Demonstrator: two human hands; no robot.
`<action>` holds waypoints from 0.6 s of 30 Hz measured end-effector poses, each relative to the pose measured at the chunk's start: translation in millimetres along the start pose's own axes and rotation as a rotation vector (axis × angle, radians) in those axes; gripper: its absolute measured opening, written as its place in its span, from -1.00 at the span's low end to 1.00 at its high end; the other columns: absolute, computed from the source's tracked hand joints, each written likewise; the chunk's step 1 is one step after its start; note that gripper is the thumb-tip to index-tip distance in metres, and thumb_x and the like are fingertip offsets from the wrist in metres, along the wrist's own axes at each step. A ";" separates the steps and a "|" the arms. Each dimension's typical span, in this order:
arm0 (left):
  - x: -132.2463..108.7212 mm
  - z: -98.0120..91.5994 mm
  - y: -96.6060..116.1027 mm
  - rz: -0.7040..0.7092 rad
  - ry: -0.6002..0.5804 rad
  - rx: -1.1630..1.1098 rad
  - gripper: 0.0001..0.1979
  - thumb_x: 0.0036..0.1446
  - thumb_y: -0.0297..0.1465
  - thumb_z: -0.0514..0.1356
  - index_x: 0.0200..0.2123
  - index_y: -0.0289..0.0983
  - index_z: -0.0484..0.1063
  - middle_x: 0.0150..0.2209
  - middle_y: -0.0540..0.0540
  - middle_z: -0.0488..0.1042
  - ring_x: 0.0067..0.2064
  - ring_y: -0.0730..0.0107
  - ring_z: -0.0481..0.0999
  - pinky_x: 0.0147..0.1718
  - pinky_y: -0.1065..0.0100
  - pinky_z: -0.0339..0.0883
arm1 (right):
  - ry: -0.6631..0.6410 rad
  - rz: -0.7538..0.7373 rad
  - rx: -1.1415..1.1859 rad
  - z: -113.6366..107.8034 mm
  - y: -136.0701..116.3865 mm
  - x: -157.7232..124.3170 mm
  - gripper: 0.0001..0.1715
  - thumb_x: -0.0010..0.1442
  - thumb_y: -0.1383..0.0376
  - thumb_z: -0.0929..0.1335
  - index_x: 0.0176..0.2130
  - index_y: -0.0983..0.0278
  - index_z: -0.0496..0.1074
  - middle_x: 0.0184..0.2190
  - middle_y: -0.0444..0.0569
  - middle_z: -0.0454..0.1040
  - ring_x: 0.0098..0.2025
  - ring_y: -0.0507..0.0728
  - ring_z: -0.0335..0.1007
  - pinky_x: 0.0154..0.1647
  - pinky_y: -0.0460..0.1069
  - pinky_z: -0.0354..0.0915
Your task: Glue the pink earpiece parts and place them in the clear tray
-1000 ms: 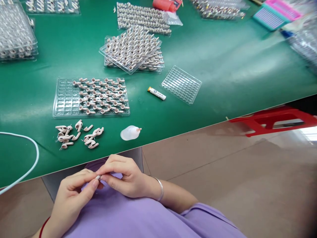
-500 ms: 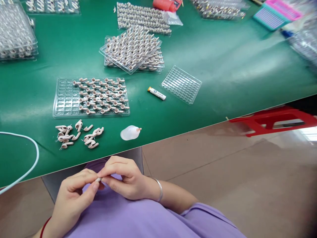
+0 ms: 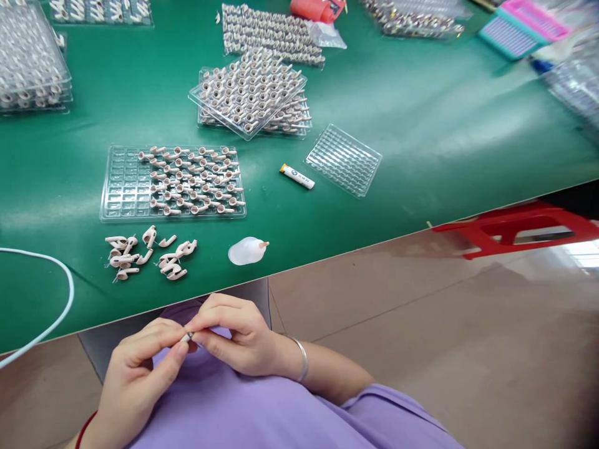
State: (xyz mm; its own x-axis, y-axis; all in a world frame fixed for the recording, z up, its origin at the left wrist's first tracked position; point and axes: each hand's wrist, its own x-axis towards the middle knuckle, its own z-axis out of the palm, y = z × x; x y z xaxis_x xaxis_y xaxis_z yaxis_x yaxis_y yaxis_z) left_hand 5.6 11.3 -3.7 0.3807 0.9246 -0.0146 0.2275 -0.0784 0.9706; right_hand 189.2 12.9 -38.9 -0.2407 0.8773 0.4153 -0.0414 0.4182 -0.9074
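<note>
The upper frame is mostly filled by the green table. Left of centre, a partly filled tray is laid. The left hand and right hand are held together at lower left. Pale shells are scattered below the tray. Between both hands' fingertips, a small pale piece is pinched.

Green table (glossy) holds trays.

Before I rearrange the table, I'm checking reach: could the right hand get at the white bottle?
Probably yes: the bottle lies on the table beyond the right hand, which pinches a small piece; nothing blocks the way.
</note>
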 end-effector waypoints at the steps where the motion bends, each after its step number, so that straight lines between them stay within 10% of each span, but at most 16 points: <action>1: -0.2 -0.2 -0.2 0.005 0.000 0.004 -0.79 0.16 -0.49 0.21 -0.24 -0.17 0.64 -0.39 -0.11 0.62 -0.37 0.35 0.59 -0.40 0.43 0.50 | 0.002 -0.001 0.001 0.0 0.0 0.0 -0.89 0.24 0.41 0.36 -0.21 0.37 0.51 -0.42 0.01 0.54 -0.36 0.01 0.45 -0.29 -0.12 0.45; 18: -5.5 -1.7 -3.7 0.048 -0.016 0.008 -0.73 0.16 -0.54 0.21 -0.16 -0.11 0.61 -0.30 -0.06 0.64 -0.30 0.38 0.57 -0.29 0.44 0.48 | 0.014 -0.012 0.043 1.8 0.9 -1.4 -0.88 0.22 0.43 0.37 -0.21 0.37 0.52 -0.43 0.01 0.53 -0.38 0.01 0.44 -0.32 -0.11 0.45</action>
State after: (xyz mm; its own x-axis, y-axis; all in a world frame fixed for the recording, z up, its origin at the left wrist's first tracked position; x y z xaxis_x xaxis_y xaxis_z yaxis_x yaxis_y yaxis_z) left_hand 1.1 7.2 -6.7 0.4056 0.9136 0.0283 0.2159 -0.1259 0.9683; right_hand 187.8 11.6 -40.4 -0.2260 0.8755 0.4270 -0.0856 0.4189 -0.9040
